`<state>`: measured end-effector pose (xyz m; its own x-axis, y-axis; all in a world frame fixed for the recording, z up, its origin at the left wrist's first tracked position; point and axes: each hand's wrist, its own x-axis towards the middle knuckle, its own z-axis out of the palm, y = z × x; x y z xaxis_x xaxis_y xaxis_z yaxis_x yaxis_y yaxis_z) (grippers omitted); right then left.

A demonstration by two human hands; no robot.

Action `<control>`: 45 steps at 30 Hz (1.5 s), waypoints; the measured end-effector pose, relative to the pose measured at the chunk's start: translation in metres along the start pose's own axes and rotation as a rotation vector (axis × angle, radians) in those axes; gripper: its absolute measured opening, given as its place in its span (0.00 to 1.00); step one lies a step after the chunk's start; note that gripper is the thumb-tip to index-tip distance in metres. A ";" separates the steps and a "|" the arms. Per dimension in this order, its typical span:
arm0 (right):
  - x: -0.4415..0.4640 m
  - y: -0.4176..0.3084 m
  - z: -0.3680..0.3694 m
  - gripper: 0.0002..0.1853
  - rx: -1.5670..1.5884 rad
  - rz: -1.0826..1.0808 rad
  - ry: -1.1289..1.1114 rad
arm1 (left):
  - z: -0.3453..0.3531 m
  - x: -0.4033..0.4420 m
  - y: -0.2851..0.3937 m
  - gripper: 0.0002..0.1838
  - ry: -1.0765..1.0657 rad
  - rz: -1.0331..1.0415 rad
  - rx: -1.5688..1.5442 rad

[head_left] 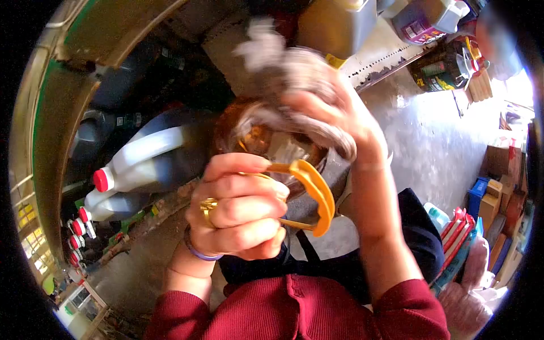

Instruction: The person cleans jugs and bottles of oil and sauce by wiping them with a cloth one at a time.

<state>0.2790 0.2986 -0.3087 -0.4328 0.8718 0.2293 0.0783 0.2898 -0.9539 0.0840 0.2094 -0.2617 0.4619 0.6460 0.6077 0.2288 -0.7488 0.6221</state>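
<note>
My left hand (241, 209), with a gold ring on one finger, is closed around the yellow handle (322, 198) of a large clear plastic jug (255, 136). Brown-amber colour shows through the jug, which is tilted with its handle end toward me. In my right hand (334, 107) is a greyish cloth (306, 68), blurred by motion. Part of the cloth lies against the jug's upper side, and a loose end sticks out at the far left. The jug's far end is hidden behind the cloth and my hands.
Several jugs with red caps, such as a pale-handled jug (150, 150), lie on the left inside a shelf (76, 107). A yellowish jug (337, 28) and a purple-labelled jug (416, 25) stand at the back. A dark bottle (436, 71) and cardboard boxes (498, 161) are on the right.
</note>
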 end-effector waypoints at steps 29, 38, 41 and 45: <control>-0.083 -0.004 0.062 0.21 -0.560 -0.061 0.439 | 0.017 0.107 -0.086 0.18 0.107 -0.178 -0.171; 0.006 -0.085 -0.014 0.30 -0.832 -0.327 0.615 | 0.004 0.095 -0.116 0.33 0.008 -0.069 -0.157; 0.023 -0.091 -0.011 0.33 -0.918 -0.203 0.415 | 0.006 0.091 -0.102 0.31 0.134 -0.240 -0.292; 0.024 -0.075 -0.012 0.28 -1.070 -0.227 0.352 | 0.013 0.084 -0.106 0.29 0.395 -0.424 -0.793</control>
<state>0.2733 0.3024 -0.2290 -0.2730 0.7697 0.5771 0.8266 0.4945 -0.2687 0.1098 0.3407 -0.2834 0.1213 0.9496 0.2891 -0.3992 -0.2200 0.8901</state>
